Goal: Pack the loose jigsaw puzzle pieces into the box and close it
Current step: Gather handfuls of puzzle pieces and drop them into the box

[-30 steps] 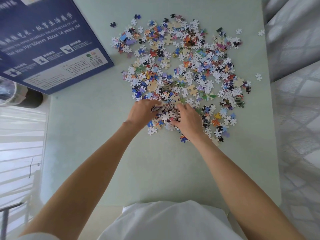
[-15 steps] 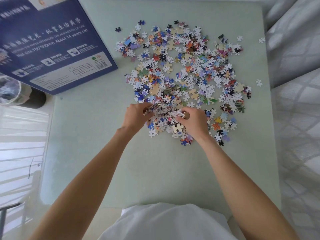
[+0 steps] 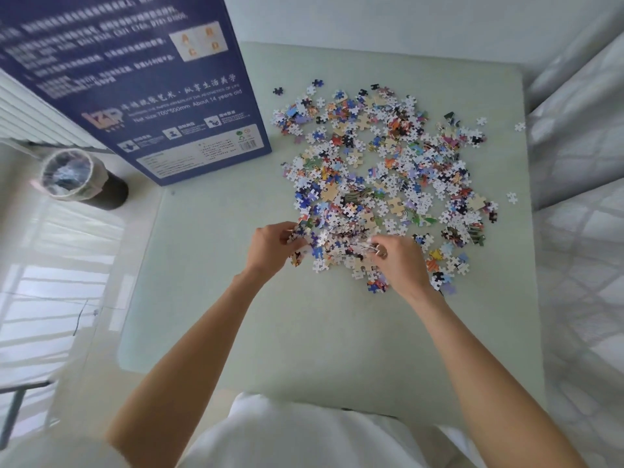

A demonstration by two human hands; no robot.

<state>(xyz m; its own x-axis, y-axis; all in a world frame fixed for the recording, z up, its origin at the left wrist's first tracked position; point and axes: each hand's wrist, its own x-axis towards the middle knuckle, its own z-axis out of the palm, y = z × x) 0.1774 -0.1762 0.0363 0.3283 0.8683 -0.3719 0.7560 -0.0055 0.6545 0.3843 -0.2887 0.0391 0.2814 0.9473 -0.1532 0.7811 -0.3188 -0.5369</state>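
- The pieces point(image 3: 388, 163) were small, flat bits of card with knobs and holes, lying in a wide loose heap on the table point(image 3: 304, 332).
- Many pieces showed a plain white or tan back; others showed blue, red, orange, green and black.
- A few single pieces lay apart from the heap, near the far and right edges of the table.
- The table was smooth and pale green, with rounded corners.
- The box point(image 3: 141, 96) was a big, flat, dark blue card box at the far left of the table, well apart from both hands, with one corner past the table's edge.
- White print on the box read "About 14 years old" and what looked like "700*500mm". There was a logo, lines of Chinese writing too blurry to read, a small barcode and little white picture squares.
- The left hand point(image 3: 270, 248) was at the near left edge of the heap, its fingers curled round a clump of pieces.
- The right hand point(image 3: 398, 261) was at the near edge of the heap, just beside the left hand, its fingers bent down and pinching some pieces.
- More pieces lay on the table between the two hands and under them.
- A round bin point(image 3: 72, 177) with a clear crinkly bag stood on the floor to the left.
- A pale quilted cloth point(image 3: 574, 231) with a diamond pattern lay to the right of the table.
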